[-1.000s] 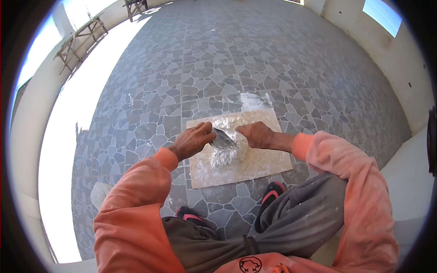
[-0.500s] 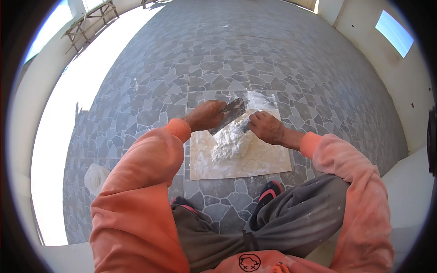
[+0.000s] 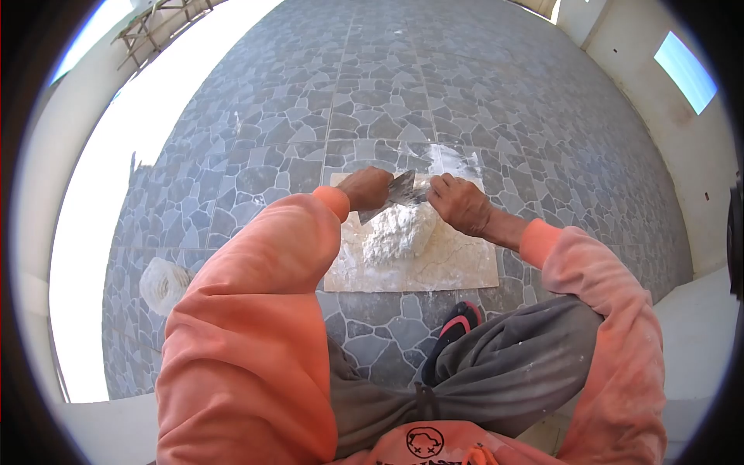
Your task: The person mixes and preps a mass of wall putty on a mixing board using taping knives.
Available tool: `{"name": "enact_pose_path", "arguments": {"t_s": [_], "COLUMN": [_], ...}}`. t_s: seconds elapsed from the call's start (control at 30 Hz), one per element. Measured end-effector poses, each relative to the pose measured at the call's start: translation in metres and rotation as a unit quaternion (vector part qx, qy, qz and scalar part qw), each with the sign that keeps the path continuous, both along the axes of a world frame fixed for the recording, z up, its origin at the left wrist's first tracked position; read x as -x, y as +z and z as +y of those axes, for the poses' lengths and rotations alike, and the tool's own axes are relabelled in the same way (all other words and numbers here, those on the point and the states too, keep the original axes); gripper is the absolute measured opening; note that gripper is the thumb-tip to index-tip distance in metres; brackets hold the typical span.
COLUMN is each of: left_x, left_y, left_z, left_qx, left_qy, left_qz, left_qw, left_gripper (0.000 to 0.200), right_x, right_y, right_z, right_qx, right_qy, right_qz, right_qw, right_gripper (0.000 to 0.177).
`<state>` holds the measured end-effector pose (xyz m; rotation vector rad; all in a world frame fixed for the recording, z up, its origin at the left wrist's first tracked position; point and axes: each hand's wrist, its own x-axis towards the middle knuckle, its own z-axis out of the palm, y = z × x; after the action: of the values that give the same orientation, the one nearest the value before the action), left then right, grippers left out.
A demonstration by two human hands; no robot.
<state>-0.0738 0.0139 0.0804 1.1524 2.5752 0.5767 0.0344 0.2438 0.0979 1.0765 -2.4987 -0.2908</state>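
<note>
My left hand (image 3: 367, 188) is closed around a broad metal scraper (image 3: 400, 188), its blade slanting over the back of a white, crumbly heap of paste or powder (image 3: 397, 234). Facing it, my right hand (image 3: 463, 204) grips a smaller putty knife (image 3: 420, 196), whose blade lies close to the scraper's blade. Whether the two blades touch is hard to make out. The heap sits on a flat, pale board (image 3: 457, 271) smeared with white. Both handles are mostly hidden inside my fingers.
The board lies on a grey stone-patterned tile floor (image 3: 271, 174). White smears (image 3: 455, 160) mark the tiles behind it. A whitish translucent bundle (image 3: 164, 285) stands at the left. My shoe (image 3: 457, 325) is near the board's front edge. A wooden trestle (image 3: 155, 29) stands far left.
The scraper in my left hand has tilted and its blade shows narrower. The right hand's knife has come up beside it, above the heap. The view has shifted slightly.
</note>
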Motion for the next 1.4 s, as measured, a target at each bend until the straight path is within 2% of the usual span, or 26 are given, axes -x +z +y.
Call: {"name": "enact_pose_path", "arguments": {"t_s": [0.3,0.5,0.6,0.8,0.93,1.07,1.17,1.23,1.4], "left_x": [0.018,0.022,0.027,0.024,0.021,0.019,0.019,0.021,0.015], "left_y": [-0.010,-0.007,-0.004,-0.004,-0.013,-0.011,-0.013,-0.013,0.002], "left_z": [-0.025,-0.031,-0.032,-0.028,-0.023,-0.021,-0.020,-0.019,-0.019], "left_qx": [0.009,0.017,0.018,-0.024,-0.056,-0.054,-0.097,-0.111,-0.106], "left_qy": [-0.011,-0.005,0.013,0.085,0.114,0.139,0.189,0.225,0.256], "left_qz": [-0.001,-0.012,-0.034,-0.165,-0.238,-0.289,-0.360,-0.386,-0.408], "left_qw": [1.000,1.000,0.999,0.982,0.963,0.946,0.909,0.888,0.870], "left_gripper": [0.021,0.022,0.023,0.029,0.026,0.024,0.022,0.020,0.018], "right_x": [-0.012,-0.012,-0.008,-0.013,-0.012,-0.012,-0.012,-0.016,-0.015], "right_y": [-0.017,-0.021,-0.026,-0.019,-0.012,-0.010,-0.007,0.007,0.007], "right_z": [0.014,0.020,0.020,0.000,-0.017,-0.021,-0.022,-0.025,-0.028], "right_qx": [0.030,0.116,0.162,0.263,0.269,0.283,0.293,0.307,0.312], "right_qy": [-0.174,-0.334,-0.368,-0.325,-0.351,-0.347,-0.361,-0.374,-0.376], "right_qz": [-0.147,-0.284,-0.323,-0.353,-0.395,-0.400,-0.411,-0.440,-0.451], "right_qw": [0.973,0.891,0.856,0.837,0.805,0.800,0.784,0.756,0.747], "right_gripper": [0.014,0.026,0.031,0.034,0.037,0.037,0.038,0.039,0.041]}}
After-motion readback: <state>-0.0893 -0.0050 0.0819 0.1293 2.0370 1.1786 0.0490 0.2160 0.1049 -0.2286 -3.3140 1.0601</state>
